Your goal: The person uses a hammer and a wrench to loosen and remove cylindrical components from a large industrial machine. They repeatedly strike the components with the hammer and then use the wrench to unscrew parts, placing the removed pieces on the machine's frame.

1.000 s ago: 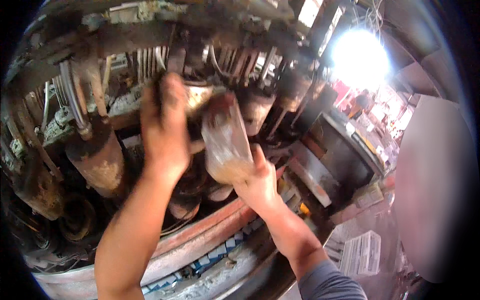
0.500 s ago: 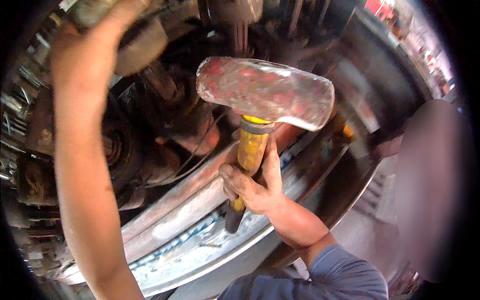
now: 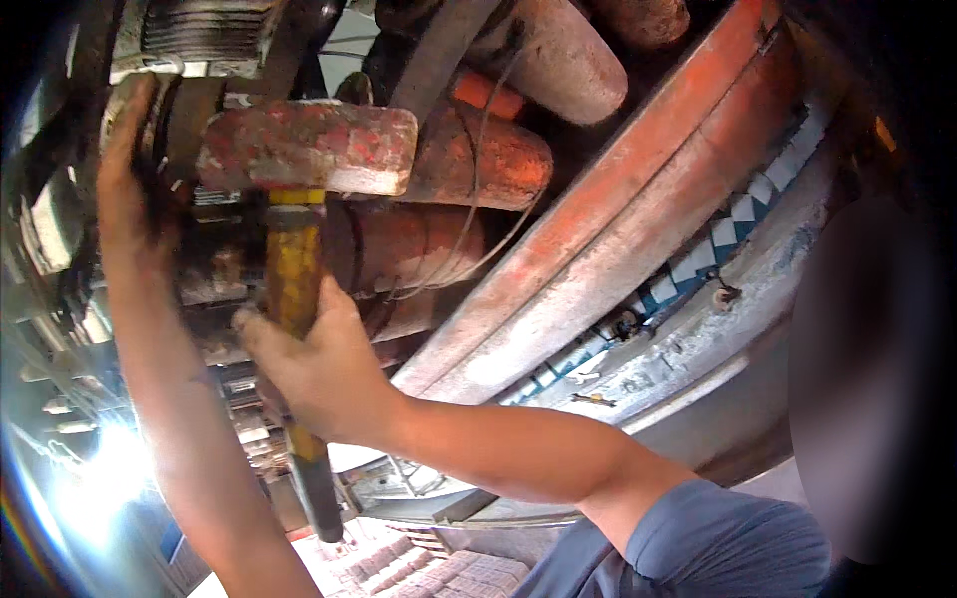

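Observation:
My right hand (image 3: 324,364) is closed round the yellow handle of a sledgehammer (image 3: 309,149). Its heavy head, with worn red paint, is up and lies nearly level; the handle's dark end points down. At the upper left, my left hand (image 3: 130,169) is raised against a worn round metal part (image 3: 179,130) under the machinery. Its fingers are dark and partly lost against that part, so its grip is unclear. The hammer head is just right of the left hand, and I cannot tell whether it touches the metal behind it.
Rusty orange cylinders (image 3: 478,159) with thin loose cables hang overhead. A long red and white beam (image 3: 598,219) runs diagonally to the right, beside a blue-and-white checked strip (image 3: 678,269). A bright light (image 3: 105,483) glares at lower left. Paving blocks (image 3: 439,573) show below.
My view has swung, showing more of the underside. The hammer has shifted left in the picture and is now close to my left hand. My right hand keeps its hold on the handle.

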Motion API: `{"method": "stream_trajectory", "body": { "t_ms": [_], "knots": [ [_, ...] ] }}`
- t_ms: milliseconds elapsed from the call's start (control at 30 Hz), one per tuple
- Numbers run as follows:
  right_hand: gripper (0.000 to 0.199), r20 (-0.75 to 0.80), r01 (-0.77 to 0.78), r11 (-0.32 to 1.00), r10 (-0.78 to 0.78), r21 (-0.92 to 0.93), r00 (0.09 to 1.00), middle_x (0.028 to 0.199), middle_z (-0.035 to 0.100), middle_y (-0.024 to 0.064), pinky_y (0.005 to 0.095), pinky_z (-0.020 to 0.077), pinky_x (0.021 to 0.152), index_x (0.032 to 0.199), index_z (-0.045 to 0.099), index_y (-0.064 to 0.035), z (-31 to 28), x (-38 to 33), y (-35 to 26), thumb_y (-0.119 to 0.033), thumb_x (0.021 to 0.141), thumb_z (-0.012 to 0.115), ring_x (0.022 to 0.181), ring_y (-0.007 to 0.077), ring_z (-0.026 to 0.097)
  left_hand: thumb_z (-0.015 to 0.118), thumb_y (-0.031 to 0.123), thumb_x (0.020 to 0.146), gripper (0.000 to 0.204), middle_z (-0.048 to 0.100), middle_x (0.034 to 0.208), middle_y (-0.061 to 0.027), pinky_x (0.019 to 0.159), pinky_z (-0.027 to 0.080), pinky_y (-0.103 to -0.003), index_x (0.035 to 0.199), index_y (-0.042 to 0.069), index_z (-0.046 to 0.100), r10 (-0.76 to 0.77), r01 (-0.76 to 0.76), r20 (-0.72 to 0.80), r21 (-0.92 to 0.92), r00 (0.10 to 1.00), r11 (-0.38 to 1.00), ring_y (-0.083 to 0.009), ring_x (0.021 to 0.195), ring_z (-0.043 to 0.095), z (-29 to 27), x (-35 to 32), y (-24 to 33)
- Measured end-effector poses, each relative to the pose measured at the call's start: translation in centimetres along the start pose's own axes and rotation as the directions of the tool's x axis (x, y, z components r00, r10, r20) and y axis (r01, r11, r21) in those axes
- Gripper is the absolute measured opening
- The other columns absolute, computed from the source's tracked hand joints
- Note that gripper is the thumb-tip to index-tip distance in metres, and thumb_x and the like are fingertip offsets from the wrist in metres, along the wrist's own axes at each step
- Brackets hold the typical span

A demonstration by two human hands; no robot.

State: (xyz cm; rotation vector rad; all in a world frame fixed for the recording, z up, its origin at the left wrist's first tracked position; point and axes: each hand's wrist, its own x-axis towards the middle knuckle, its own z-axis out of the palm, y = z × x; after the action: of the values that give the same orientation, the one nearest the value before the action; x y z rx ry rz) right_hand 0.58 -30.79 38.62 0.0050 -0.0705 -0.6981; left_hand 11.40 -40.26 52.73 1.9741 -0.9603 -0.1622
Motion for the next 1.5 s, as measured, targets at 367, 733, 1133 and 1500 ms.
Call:
{"method": "stream_trajectory", "body": {
  "t_ms": [367,733,1133,1500],
  "knots": [
    [0.025,-0.332,0.274,0.896,-0.155,0.349,0.930,0.075,0.056,0.0062,0.0338,0.0474,0.047,0.106,0.045,-0.0082,-5.4,-2.2,-0.1,-0.006,0.089,0.064,0.055,0.0155,0.055,0.065,0.049,0.087,0.048,0.067,0.096,-0.0023,0.048,0.039,-0.024,0.117,0.012,0.059,0.095,-0.083,-0.117,0.106,0.989,0.991,-0.0116,0.067,0.060,1.8,-1.1,0.3],
    [0.025,0.085,0.120,0.989,-0.113,-0.081,0.990,0.064,0.051,-0.0002,0.0272,0.0389,0.042,0.110,0.046,-0.0027,-1.3,0.9,0.7,-0.008,0.091,0.062,0.049,0.0085,0.047,0.060,0.049,0.090,0.060,0.061,0.124,-0.0082,0.088,0.048,-0.035,0.135,0.010,0.050,0.064,-0.081,0.107,0.170,0.992,0.982,-0.0219,0.110,0.060,0.1,-0.3,1.9],
    [0.017,-0.091,0.189,0.980,-0.194,-0.067,0.977,0.064,0.051,0.0020,0.0306,0.0398,0.040,0.102,0.049,-0.0063,-1.4,1.3,-0.1,-0.008,0.090,0.060,0.044,0.0120,0.045,0.063,0.057,0.084,0.067,0.058,0.127,-0.0016,0.079,0.041,-0.031,0.138,0.019,0.048,0.086,-0.082,-0.020,0.156,0.996,0.984,-0.0174,0.105,0.059,0.6,0.1,1.0],
    [0.048,-0.008,0.035,0.825,-0.047,-0.563,0.999,0.083,0.055,0.0030,0.0329,0.0492,0.063,0.119,0.048,-0.0005,-10.0,-4.7,-6.5,-0.015,0.079,0.071,0.070,0.0141,0.053,0.059,0.052,0.088,0.064,0.056,0.131,-0.0066,0.088,0.047,-0.038,0.140,0.016,0.045,0.045,-0.043,-0.020,0.088,0.999,0.995,-0.0234,0.116,0.056,-0.3,0.6,0.7]
  ]
}}
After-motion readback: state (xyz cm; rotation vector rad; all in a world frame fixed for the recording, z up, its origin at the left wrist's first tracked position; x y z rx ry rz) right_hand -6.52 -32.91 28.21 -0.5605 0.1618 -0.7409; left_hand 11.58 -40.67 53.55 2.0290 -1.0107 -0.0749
